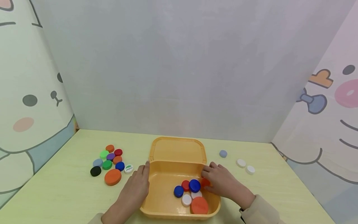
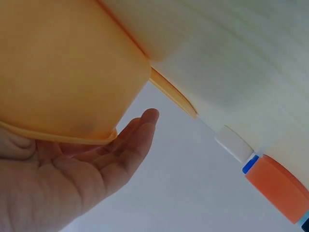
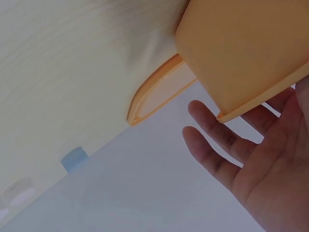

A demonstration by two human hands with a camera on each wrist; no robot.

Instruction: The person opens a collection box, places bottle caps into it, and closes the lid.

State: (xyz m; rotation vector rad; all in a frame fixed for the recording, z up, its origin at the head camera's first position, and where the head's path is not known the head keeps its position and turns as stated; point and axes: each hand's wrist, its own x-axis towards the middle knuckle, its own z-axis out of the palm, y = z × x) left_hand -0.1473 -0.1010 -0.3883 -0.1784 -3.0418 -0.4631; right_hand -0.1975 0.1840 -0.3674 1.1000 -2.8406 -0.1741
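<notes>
An orange plastic box (image 1: 163, 178) holds several bottle caps, among them a blue cap (image 1: 194, 185), a white cap (image 1: 186, 200) and a large orange-red cap (image 1: 199, 205). My left hand (image 1: 136, 186) rests along its left rim, fingers fairly straight; the left wrist view shows those fingers (image 2: 130, 154) reaching past the corner. Over the right rim comes my right hand (image 1: 222, 182), pinching a red cap (image 1: 205, 182) between thumb and fingers inside the box. Two right fingers (image 3: 207, 152) stay outside the wall; the pinch itself is hidden in the right wrist view.
The orange lid (image 1: 177, 150) lies behind the box. To the left is a loose group of several coloured caps, including a green cap (image 1: 107, 165) and a large orange cap (image 1: 113, 177). A light-blue cap (image 1: 223, 153) and two white caps (image 1: 241, 163) lie at right.
</notes>
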